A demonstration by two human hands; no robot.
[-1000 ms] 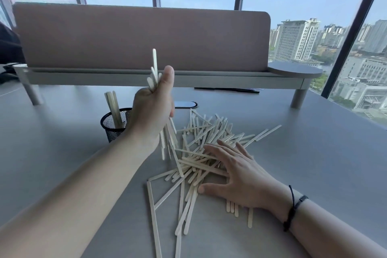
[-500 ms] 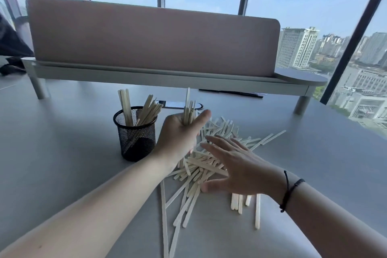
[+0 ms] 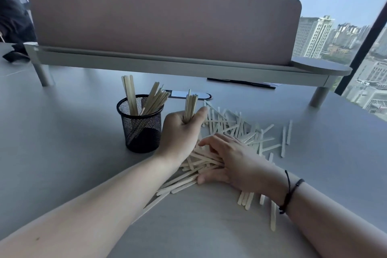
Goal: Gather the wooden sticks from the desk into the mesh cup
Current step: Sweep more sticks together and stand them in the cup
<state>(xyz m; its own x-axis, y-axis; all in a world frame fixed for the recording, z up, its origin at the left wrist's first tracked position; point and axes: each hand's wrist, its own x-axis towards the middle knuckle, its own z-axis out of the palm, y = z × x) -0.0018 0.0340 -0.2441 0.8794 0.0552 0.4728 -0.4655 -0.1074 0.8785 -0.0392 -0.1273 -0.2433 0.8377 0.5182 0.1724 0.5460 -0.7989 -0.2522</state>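
A black mesh cup [image 3: 140, 130] stands upright on the grey desk with several wooden sticks leaning in it. Just right of the cup, my left hand [image 3: 181, 132] is shut on a small upright bundle of sticks [image 3: 190, 107], its lower end down among the pile. A loose pile of pale wooden sticks [image 3: 240, 132] is spread over the desk to the right. My right hand [image 3: 232, 159] lies on the pile's near part, fingers curled over a cluster of sticks [image 3: 201, 161] that points toward my left wrist.
A pink divider panel [image 3: 163, 25] on a raised grey shelf [image 3: 178, 65] spans the back of the desk. A phone [image 3: 178, 94] lies flat behind the cup. A black pen [image 3: 240, 82] lies under the shelf. Dark clothing [image 3: 14, 27] sits far left.
My left hand came down from above the cup, with its bundle, to the desk right of the cup. My right hand curled over the near sticks, drawing them together.
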